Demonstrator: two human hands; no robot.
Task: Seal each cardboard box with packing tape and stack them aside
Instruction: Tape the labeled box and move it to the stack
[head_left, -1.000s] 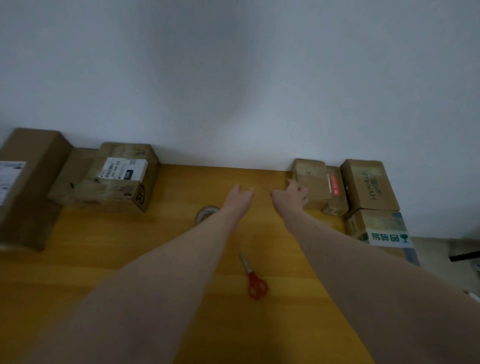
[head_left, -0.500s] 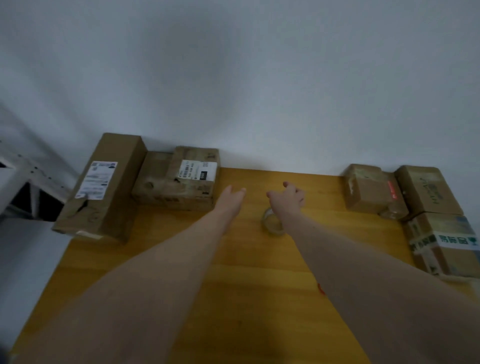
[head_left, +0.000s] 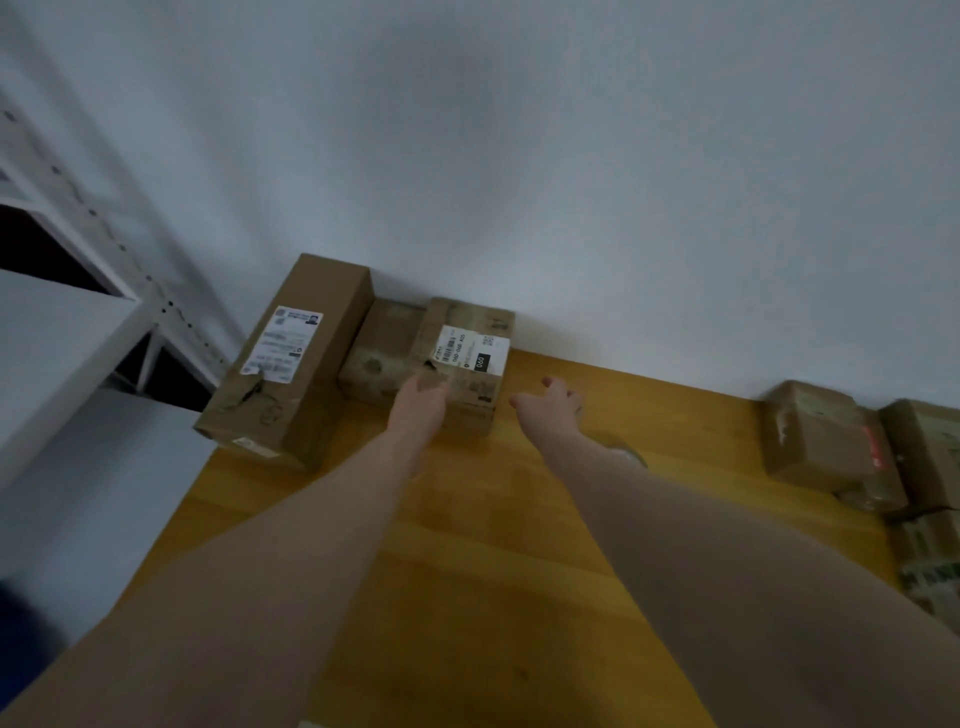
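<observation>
Both hands reached leftward: left hand (head_left: 422, 399) on labelled box (head_left: 462, 364) at desk (head_left: 467, 545) far edge, seemingly touching; right hand (head_left: 553, 402) beside it, fingers spread.

A packing room: labelled parcels (head_left: 470, 358) on a wooden table (head_left: 493, 545), metal shelving (head_left: 104, 270).

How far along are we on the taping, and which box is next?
Possibly done: the boxes at the right edge sit grouped by the wall; seals can't be confirmed. In hand: the left hand reaches the labelled box at the wall, and the right hand hovers open beside it. Left: that box, the plain box behind it and the tall box. The tape roll lies unused on the table.
</observation>
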